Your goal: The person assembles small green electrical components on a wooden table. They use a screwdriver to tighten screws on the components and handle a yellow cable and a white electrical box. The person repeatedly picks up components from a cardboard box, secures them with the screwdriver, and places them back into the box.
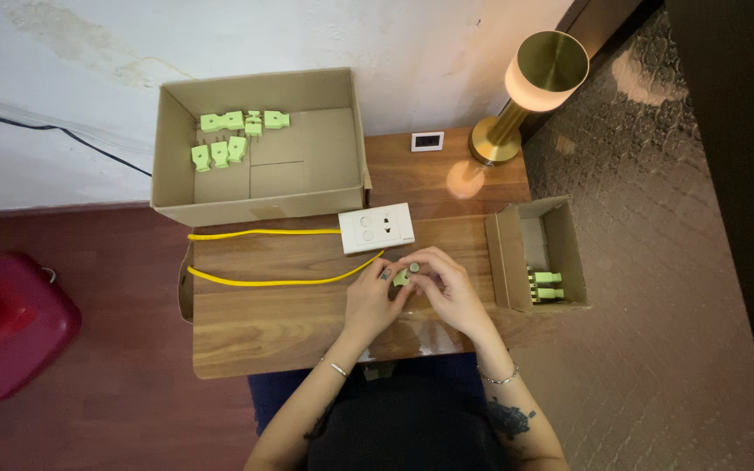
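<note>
A small light-green plug piece point(404, 275) sits between both hands above the wooden table point(263, 323). My left hand point(372, 299) pinches it from the left, and my right hand point(447, 286) curls over it from the right. Just beyond the hands lies a white socket plate point(376, 228), with two yellow wires point(263, 234) running left from it across the tabletop. Much of the green piece is hidden by my fingers.
A large open cardboard box point(307, 202) at the back left holds several green plug pieces point(229, 138). A small open box point(510, 262) at the right holds two more. A brass lamp point(530, 87) and a small white device point(427, 141) stand at the back. A red container point(10, 327) sits on the floor left.
</note>
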